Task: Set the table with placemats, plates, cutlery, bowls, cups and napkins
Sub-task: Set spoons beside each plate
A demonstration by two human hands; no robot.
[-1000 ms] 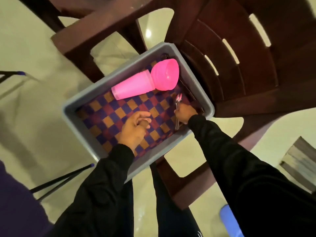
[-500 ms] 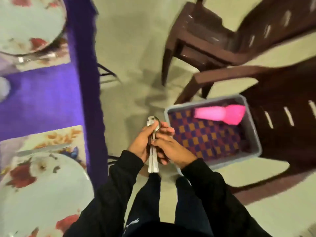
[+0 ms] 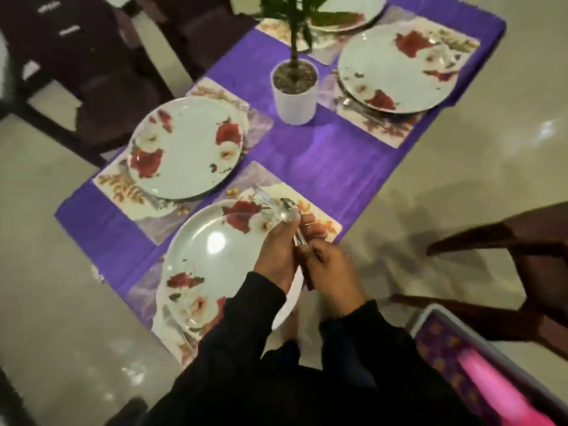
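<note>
A bundle of spoons [image 3: 289, 214] is held upright above the right rim of the nearest plate [image 3: 215, 250], bowls up and shining, handles running down between the two hands. The left hand [image 3: 276, 256] is curled round the handles, its thumb and fingers closed on the metal just below the bowls. The right hand [image 3: 333, 269] sits just beside it and a little lower, fingers bent in against the same handles; whether it grips them or only touches them cannot be told. Both forearms, in black sleeves, reach forward from the bottom of the view. The plate lies on a floral placemat [image 3: 316, 210] on the purple tablecloth [image 3: 332, 161]. Beyond stand more flowered plates and a white potted plant [image 3: 294, 93]. A grey bin [image 3: 430, 315] sits at the lower right.
</note>
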